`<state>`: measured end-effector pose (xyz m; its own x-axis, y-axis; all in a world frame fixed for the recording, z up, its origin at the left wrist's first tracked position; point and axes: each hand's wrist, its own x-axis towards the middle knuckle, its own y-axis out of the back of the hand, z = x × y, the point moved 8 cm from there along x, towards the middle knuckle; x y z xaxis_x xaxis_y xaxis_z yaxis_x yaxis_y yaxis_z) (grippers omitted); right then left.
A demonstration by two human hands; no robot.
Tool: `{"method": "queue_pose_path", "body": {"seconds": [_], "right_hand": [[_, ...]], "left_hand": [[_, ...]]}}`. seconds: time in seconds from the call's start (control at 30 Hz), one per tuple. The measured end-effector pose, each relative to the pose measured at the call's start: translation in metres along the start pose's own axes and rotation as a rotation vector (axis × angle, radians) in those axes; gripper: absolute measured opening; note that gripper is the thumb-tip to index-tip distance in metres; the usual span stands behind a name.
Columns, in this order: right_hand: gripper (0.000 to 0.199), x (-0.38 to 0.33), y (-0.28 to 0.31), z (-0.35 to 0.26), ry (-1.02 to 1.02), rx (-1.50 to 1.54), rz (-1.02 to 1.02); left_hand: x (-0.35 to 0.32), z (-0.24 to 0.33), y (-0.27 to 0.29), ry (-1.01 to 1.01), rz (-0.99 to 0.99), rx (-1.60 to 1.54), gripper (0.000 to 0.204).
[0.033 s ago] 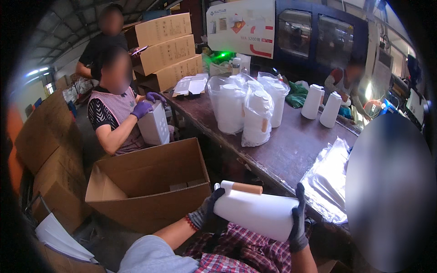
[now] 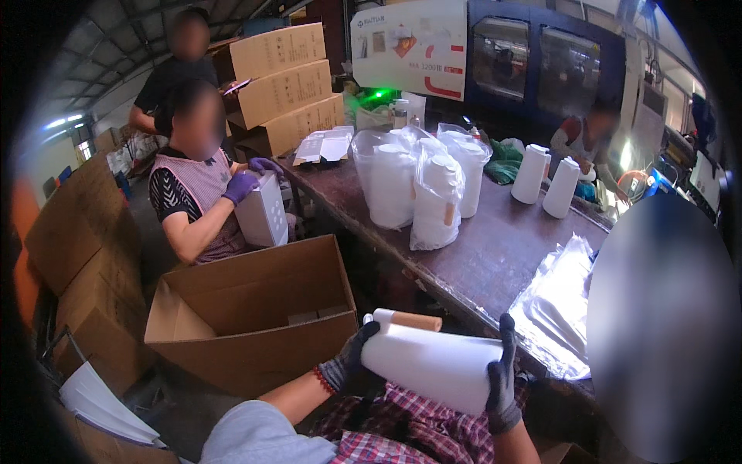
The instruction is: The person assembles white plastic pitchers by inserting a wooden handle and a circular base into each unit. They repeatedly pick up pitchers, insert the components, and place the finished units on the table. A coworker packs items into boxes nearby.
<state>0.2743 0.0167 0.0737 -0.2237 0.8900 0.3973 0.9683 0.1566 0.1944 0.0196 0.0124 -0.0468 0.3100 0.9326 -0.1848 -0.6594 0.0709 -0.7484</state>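
Note:
I hold a white jug (image 2: 433, 367) with a wooden-faced handle (image 2: 413, 319) sideways above my lap. My left hand (image 2: 358, 357), in a dark grey glove, grips its narrower spout end. My right hand (image 2: 504, 379), gloved alike, is closed against the wide base, fingers pointing up. The handle lies uppermost, facing away from me. Just beyond my left hand stands an open cardboard box (image 2: 255, 352) with pale boxes low inside.
Across the brown table (image 2: 479, 271) stand bagged white jugs (image 2: 437, 193), two unbagged jugs (image 2: 558, 188) and a pile of plastic bags (image 2: 553, 309). A co-worker in purple gloves (image 2: 241, 185) holds a white box (image 2: 264, 213) at the left. Cartons (image 2: 282, 85) are stacked behind.
The jug has turned very slightly between my hands, its handle dipping a little at the right end. Both hands keep their hold.

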Motion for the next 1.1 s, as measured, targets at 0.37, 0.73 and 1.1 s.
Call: {"method": "queue_pose_path", "body": {"seconds": [0.37, 0.73, 1.1], "right_hand": [[0.065, -0.03, -0.008, 0.164, -0.558, 1.337, 0.109], [0.094, 0.012, 0.04, -0.006, 0.033, 0.524, 0.154], [0.08, -0.02, 0.032, -0.052, 0.319, -0.035, 0.078]], "left_hand": [[-0.052, 0.083, -0.15, -1.0, -0.226, 1.382, 0.079], [-0.001, 0.083, -0.089, -0.474, 0.004, 0.294, 0.103], [-0.011, 0.033, -0.046, -0.094, 0.139, 0.367, 0.052]]}}
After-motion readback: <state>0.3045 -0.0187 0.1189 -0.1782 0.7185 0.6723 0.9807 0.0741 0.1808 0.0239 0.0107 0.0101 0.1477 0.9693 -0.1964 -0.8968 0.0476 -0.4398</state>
